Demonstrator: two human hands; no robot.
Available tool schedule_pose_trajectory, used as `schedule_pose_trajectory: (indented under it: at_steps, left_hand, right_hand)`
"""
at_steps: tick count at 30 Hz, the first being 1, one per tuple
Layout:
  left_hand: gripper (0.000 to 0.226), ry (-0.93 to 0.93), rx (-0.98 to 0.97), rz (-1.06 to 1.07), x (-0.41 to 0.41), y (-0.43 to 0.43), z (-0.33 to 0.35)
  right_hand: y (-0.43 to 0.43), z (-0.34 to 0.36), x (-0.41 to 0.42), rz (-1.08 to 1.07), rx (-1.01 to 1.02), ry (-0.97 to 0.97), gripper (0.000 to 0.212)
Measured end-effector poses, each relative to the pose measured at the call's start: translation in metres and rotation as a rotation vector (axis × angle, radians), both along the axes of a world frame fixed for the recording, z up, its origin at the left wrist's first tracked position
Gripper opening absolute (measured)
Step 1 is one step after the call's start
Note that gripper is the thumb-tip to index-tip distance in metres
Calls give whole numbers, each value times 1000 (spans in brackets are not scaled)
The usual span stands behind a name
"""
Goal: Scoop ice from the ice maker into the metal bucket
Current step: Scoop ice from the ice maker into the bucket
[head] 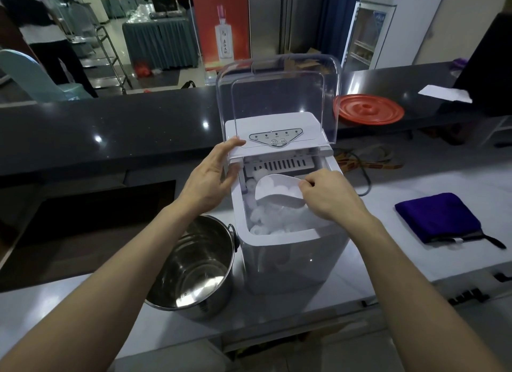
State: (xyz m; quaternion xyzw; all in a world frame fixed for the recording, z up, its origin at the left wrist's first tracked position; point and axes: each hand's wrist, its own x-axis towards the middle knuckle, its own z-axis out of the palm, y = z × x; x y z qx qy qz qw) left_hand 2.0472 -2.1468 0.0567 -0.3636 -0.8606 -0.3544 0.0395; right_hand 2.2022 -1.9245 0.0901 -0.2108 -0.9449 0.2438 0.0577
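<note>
Head view: ice maker (pixel 279 250) sits mid-frame on the white bench (pixel 415 261), its clear lid (pixel 277 89) tipped up at the 12 o'clock end.
Ice: rounded pieces of ice (pixel 266 219) are piled in the open bin, heaped from the middle toward 6 o'clock.
Scoop: white scoop (pixel 277 191) lies in the bin on top of the ice, mouth toward 9 o'clock, with some pieces in its bowl.
Right hand: right hand (pixel 329 197) pinches the scoop's handle end at 3 o'clock of the bowl, fingers curled.
Left hand: left hand (pixel 210 178) is at 9 o'clock of the ice maker. The thumb rests on the control panel corner and the fingers lie loosely straight against the left wall.
Bucket: steel bucket (pixel 191 263) stands upright at 7 o'clock of the ice maker, just beside its left wall. Can't tell if they touch.
Cloth: purple cloth (pixel 440 219) lies at 3 o'clock on the bench, well apart.
Red lid: red lid (pixel 368 108) lies at 1 o'clock on the dark counter (pixel 110 128) behind.
</note>
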Motion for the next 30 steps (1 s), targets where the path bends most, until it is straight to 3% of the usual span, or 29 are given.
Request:
schedule_pose_trajectory:
  at_steps: [16, 30]
  left_hand:
    - [39, -5, 137, 83, 14, -30, 12]
    - [34, -66, 198, 140, -7, -145, 6]
  right_hand:
    - [-10, 22, 14, 69, -55, 122, 44]
    - [-114, 31, -5, 118, -8, 239, 43]
